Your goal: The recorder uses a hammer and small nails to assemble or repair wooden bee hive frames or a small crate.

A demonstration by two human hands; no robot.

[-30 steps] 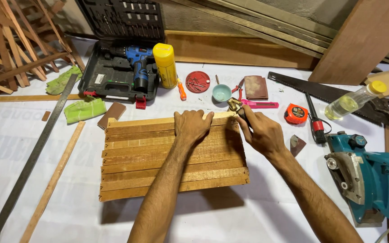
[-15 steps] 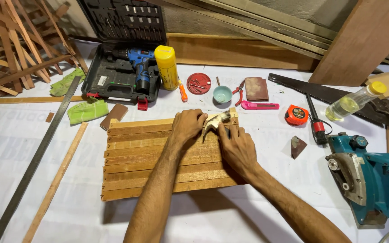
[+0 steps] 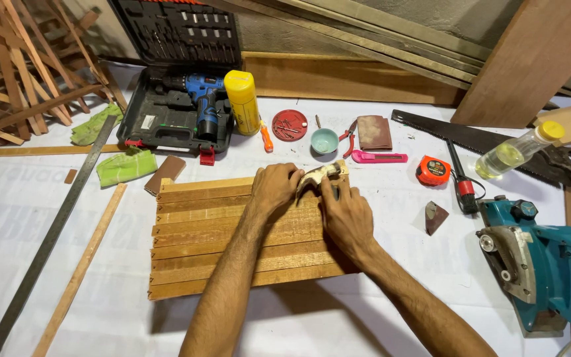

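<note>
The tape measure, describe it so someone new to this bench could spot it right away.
Start at the big teal power planer on the right. Just up and left of it lies the tape measure, beside the pink utility knife. It is the only squat orange and black case there.

The light is bright and even, probably from above. Soft shadows lie near the stacked wooden slats (image 3: 239, 238). The white table cover (image 3: 378, 317) glares slightly. Far corners bend a little.
</note>
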